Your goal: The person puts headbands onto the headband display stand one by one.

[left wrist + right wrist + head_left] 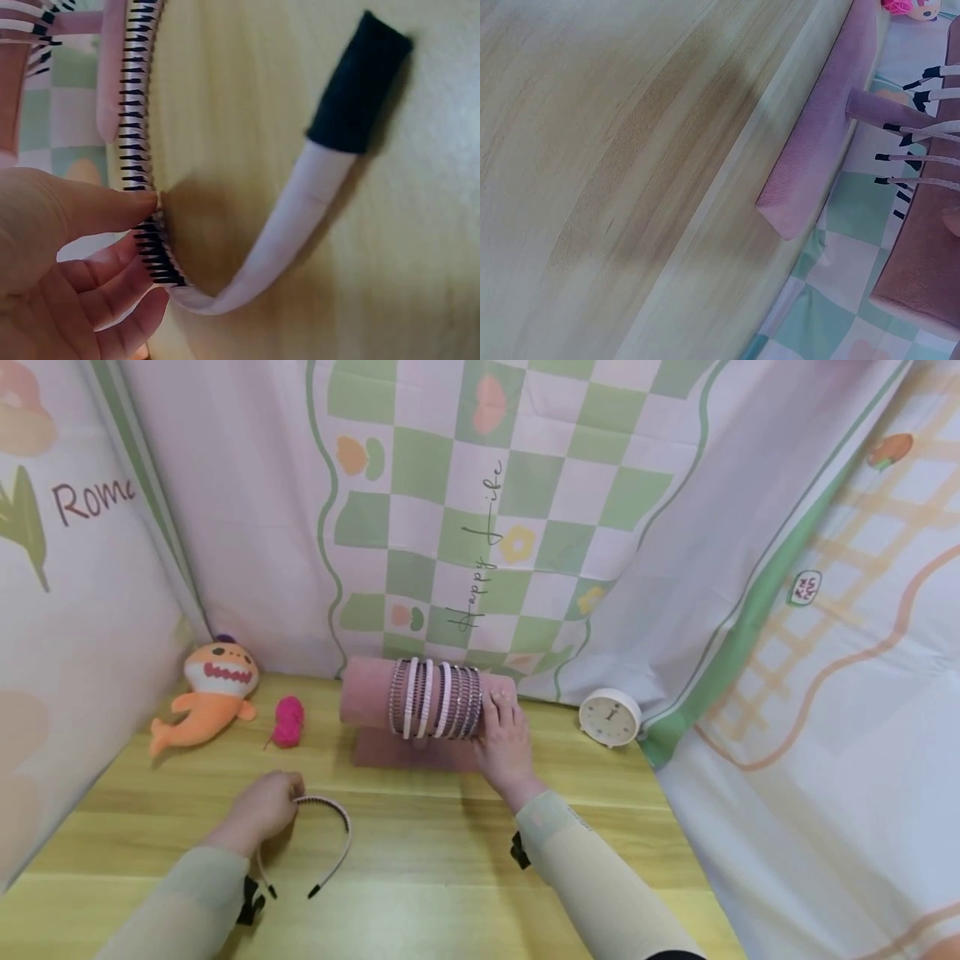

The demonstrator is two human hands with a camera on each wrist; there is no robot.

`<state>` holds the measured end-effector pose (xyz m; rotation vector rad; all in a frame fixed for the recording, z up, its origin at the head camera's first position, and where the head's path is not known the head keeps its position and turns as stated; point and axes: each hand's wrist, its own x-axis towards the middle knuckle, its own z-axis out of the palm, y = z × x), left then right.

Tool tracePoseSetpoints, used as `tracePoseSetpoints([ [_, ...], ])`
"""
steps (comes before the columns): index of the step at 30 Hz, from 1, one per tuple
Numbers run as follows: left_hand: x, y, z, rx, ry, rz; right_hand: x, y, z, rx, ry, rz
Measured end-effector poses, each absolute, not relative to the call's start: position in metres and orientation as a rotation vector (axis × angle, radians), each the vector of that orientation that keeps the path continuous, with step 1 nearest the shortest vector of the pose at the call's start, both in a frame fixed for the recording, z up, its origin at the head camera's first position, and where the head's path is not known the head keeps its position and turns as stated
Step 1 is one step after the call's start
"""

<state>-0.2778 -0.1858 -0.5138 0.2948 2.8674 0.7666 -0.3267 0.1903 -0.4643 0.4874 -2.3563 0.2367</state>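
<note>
My left hand [262, 810] pinches a white headband [347, 835] with a row of dark teeth inside and black tips. In the left wrist view, the thumb and fingers [112, 214] hold it by its toothed band, above the wooden table. A pink plush headband stand [366, 693] stands at the back, with several white and grey headbands [424, 697] round its roll. My right hand [506, 739] grips the right end of that roll, beside the outermost headband. In the right wrist view, only a fingertip [951, 219] shows against the roll; the rest of the hand is out of frame.
An orange-and-white plush shark [213, 697] lies at the back left, beside a bundle of pink yarn [288, 722]. At the back right stands a round white clock [610, 717]. Printed curtains [420, 527] hang behind and along both sides of the wooden table [420, 893].
</note>
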Motion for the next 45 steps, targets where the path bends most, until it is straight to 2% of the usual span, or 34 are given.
tracePoseSetpoints([
  [6,-0.277,-0.188,-0.512,0.251,2.821,0.896,-0.327,0.190,-0.464,0.497,-2.353,0.242],
  [13,-0.274,-0.185,-0.483,0.120,2.422,1.582,-0.328,0.191,-0.465,0.485,-2.378,0.234],
  [21,-0.276,-0.206,-0.454,0.058,1.749,2.102,-0.326,0.191,-0.465,0.471,-2.411,0.241],
  [32,-0.269,-0.211,-0.448,0.409,1.546,2.035,-0.326,0.192,-0.467,0.471,-2.384,0.240],
  [45,-0.280,-0.199,-0.437,0.253,1.672,2.387,-0.326,0.191,-0.466,0.473,-2.386,0.235],
])
